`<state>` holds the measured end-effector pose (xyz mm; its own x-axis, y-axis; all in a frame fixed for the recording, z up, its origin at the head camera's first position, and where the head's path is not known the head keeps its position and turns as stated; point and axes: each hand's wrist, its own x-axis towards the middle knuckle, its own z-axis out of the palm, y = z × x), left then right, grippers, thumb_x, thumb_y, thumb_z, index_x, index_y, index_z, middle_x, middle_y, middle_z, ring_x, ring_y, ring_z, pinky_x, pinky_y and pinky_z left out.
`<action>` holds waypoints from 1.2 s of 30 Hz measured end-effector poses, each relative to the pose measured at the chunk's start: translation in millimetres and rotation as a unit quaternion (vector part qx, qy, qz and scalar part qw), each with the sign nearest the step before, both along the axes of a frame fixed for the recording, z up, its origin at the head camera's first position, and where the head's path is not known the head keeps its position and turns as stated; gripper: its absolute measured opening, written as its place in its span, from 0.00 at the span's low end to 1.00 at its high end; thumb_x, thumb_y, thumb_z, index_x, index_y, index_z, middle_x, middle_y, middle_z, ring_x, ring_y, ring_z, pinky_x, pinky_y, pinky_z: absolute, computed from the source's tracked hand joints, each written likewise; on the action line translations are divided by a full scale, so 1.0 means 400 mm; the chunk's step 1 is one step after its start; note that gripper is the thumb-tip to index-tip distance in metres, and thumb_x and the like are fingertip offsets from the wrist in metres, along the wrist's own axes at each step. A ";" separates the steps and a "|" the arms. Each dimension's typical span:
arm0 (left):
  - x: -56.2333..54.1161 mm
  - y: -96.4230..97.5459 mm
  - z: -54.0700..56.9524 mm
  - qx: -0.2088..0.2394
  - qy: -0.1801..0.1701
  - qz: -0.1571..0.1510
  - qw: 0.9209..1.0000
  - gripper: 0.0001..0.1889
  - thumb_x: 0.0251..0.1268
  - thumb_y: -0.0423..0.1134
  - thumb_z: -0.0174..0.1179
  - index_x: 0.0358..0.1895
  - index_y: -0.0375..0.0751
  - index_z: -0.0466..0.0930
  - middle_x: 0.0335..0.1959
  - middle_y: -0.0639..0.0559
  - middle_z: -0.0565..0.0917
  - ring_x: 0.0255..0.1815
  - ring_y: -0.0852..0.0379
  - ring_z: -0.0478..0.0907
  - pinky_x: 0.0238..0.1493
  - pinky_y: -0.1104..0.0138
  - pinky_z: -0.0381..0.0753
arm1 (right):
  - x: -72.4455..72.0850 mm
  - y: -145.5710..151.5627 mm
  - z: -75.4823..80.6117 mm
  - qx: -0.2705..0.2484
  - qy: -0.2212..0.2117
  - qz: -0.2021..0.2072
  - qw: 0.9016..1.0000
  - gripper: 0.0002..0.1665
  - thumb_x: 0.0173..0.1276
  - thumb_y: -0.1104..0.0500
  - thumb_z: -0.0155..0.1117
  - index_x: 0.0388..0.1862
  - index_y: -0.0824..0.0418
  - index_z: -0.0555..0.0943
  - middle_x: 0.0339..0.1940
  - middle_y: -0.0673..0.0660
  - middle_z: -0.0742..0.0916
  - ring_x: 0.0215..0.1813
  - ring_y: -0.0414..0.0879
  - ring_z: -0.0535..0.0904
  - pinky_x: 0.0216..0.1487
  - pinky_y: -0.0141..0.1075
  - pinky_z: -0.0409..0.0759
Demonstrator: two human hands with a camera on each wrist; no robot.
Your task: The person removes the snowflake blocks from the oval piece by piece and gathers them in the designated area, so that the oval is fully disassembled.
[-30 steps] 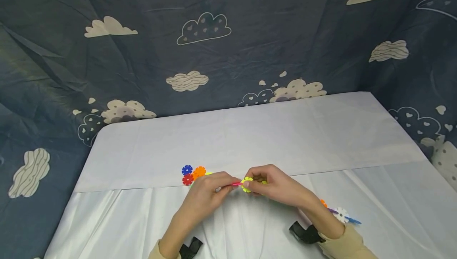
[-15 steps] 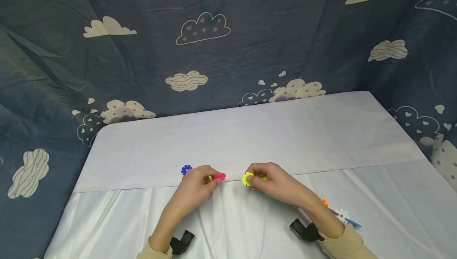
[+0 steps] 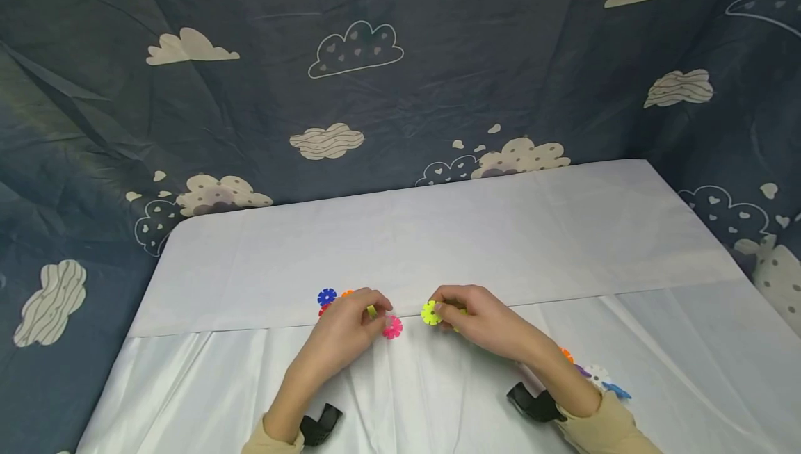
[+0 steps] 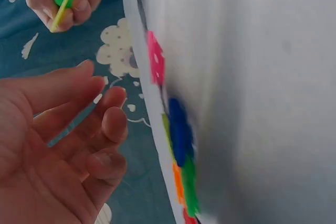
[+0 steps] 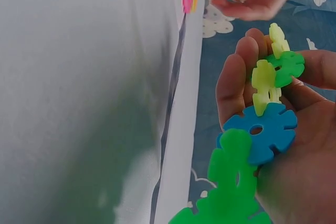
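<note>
My right hand (image 3: 478,320) grips a chain of slotted flower-shaped discs above the table, its yellow end disc (image 3: 430,313) poking out past the fingertips. In the right wrist view the chain runs along the palm: yellow, a small green disc (image 5: 291,67), yellow, a blue disc (image 5: 275,137) and a larger green disc (image 5: 228,166). My left hand (image 3: 350,322) hovers with loosely bent fingers and nothing in them, as the left wrist view shows. Just beside its fingertips a pink disc (image 3: 393,327) lies on the white cloth.
Behind the left hand lie loose discs: blue (image 3: 327,297), orange (image 3: 348,293), red (image 3: 322,310) and a partly hidden yellow one (image 3: 372,311). By the right forearm sits another joined group with a white disc (image 3: 598,375). A cloud-print curtain (image 3: 375,106) hangs behind the table.
The left hand held the pink disc against the yellow end disc, then drew away left with it and let it go onto the cloth. The right hand has barely moved and keeps the chain.
</note>
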<state>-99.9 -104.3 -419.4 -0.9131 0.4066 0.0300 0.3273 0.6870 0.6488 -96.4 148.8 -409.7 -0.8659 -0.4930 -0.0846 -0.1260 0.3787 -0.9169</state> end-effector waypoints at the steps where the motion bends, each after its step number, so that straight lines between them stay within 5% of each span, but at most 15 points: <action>1: 0.003 0.003 0.004 0.004 0.003 0.003 1.000 0.05 0.64 0.38 0.65 0.41 0.51 0.85 0.30 0.66 0.77 0.24 0.64 0.71 0.27 0.68 0.73 | 0.000 -0.001 -0.001 -0.004 -0.002 0.002 1.000 0.08 0.75 0.60 0.55 0.39 0.55 0.82 0.29 0.58 0.82 0.34 0.53 0.77 0.36 0.34 0.74; 12: 0.031 0.056 0.015 0.035 -0.018 -0.042 0.998 0.04 0.66 0.46 0.65 0.39 0.55 0.81 0.23 0.62 0.75 0.22 0.63 0.70 0.23 0.69 0.70 | 0.008 -0.015 -0.008 0.017 0.027 0.032 0.999 0.10 0.76 0.59 0.55 0.39 0.49 0.83 0.29 0.54 0.85 0.33 0.50 0.79 0.37 0.34 0.75; 21: 0.049 0.081 0.007 0.045 -0.048 -0.013 0.998 0.11 0.66 0.47 0.64 0.26 0.56 0.74 0.14 0.60 0.69 0.15 0.63 0.64 0.18 0.71 0.61 | 0.015 -0.026 -0.010 0.019 0.042 0.057 0.997 0.12 0.77 0.59 0.54 0.39 0.45 0.83 0.31 0.51 0.86 0.33 0.43 0.79 0.38 0.34 0.77; 27: 0.048 0.088 0.003 0.080 -0.074 -0.008 0.994 0.10 0.65 0.42 0.63 0.24 0.52 0.80 0.16 0.62 0.76 0.16 0.64 0.66 0.19 0.72 0.62 | 0.015 -0.029 -0.013 0.025 0.053 0.057 0.997 0.12 0.79 0.54 0.53 0.39 0.44 0.84 0.32 0.50 0.86 0.32 0.42 0.77 0.36 0.33 0.76; 31: 0.041 0.081 -0.002 0.149 -0.125 -0.003 0.981 0.11 0.67 0.42 0.62 0.25 0.45 0.82 0.20 0.54 0.82 0.16 0.59 0.70 0.18 0.71 0.66 | 0.015 -0.024 -0.008 0.050 0.068 0.043 0.996 0.13 0.78 0.45 0.52 0.41 0.40 0.84 0.29 0.46 0.83 0.31 0.38 0.74 0.34 0.33 0.74; 36: 0.026 0.067 -0.007 0.255 -0.190 0.018 0.948 0.12 0.68 0.39 0.62 0.27 0.36 0.81 0.24 0.38 0.84 0.18 0.50 0.73 0.19 0.69 0.70 | 0.014 -0.019 0.002 0.092 0.098 0.042 0.990 0.16 0.73 0.40 0.57 0.49 0.44 0.84 0.39 0.38 0.84 0.39 0.36 0.77 0.43 0.37 0.77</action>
